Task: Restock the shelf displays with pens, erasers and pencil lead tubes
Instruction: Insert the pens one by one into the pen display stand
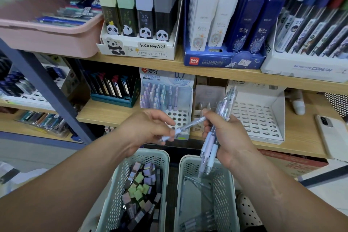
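The left hand point(146, 128) curls its fingers around the lavender end of a single pen point(190, 124). The pen's long axis runs almost level, rising slightly to the right, and its clear barrel reaches across the gap to touch the fingertips of the other hand. Most of the pen sticks out to the right of the left grip, and I cannot tell which end is the writing tip. Below the left forearm stands a pale green perforated basket point(120, 177) heaped with lead tubes point(139, 188), dark cases with green and lavender caps lying at all angles. Behind the single pen, on the lower shelf, a pen display point(178, 117) holds purple and blue pens point(162, 96) standing upright in its rear holes, while the front holes are bare. To the right, a second pale green basket point(183, 175) holds a few loose pens point(195, 222) lying on its floor. Over it the right hand point(231, 135) closes around a bundle of pens point(208, 147) at mid-length. The bundle stands steeply, leaning top-right, with its tips and soft lavender grips hanging below the fist over the basket and its clicker ends rising above it. Further right on the shelf sit a white slotted tray point(259, 118) and a phone point(331, 133).
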Demonstrator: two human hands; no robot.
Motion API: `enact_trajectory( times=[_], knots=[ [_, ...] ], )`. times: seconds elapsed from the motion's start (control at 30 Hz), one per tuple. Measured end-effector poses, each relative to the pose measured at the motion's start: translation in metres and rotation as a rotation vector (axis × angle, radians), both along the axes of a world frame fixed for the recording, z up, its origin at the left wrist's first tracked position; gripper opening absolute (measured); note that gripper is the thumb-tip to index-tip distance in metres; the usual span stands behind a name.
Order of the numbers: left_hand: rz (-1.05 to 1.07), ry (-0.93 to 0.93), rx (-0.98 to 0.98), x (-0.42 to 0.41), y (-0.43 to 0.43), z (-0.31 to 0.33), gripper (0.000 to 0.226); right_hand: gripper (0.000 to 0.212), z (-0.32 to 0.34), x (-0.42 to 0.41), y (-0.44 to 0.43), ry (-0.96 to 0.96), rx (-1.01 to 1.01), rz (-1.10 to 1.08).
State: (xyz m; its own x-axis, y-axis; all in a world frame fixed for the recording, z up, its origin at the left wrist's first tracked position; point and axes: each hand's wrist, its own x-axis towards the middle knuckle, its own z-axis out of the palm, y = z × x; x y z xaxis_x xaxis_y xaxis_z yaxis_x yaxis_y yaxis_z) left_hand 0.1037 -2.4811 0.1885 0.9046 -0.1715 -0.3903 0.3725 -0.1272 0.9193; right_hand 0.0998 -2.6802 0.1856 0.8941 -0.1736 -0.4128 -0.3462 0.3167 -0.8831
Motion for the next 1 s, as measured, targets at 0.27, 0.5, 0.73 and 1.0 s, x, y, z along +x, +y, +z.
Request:
enact_trajectory(
  times=[0.27, 0.5, 0.73, 1.0],
  knots=[
    [-0.075, -0.458, 0.301, -0.005, -0.029, -0.015, 0.009, 0.016, -0.002, -0.013, 0.014, -0.081, -0.19, 0.153],
    [-0.171, -0.504, 0.331, -0.001, -0.03, -0.014, 0.005, 0.025, -0.004, -0.013, 0.009, -0.065, -0.144, 0.168],
    [0.119, -0.548, 0.235, 0.022, -0.014, -0.008, 0.04, 0.019, 0.0, -0.011, -0.004, -0.024, -0.106, 0.109],
    [0.351, -0.788, 0.369, 0.037, -0.016, -0.007, 0.033, 0.021, -0.002, -0.011, -0.017, -0.02, -0.126, 0.082]
  ],
)
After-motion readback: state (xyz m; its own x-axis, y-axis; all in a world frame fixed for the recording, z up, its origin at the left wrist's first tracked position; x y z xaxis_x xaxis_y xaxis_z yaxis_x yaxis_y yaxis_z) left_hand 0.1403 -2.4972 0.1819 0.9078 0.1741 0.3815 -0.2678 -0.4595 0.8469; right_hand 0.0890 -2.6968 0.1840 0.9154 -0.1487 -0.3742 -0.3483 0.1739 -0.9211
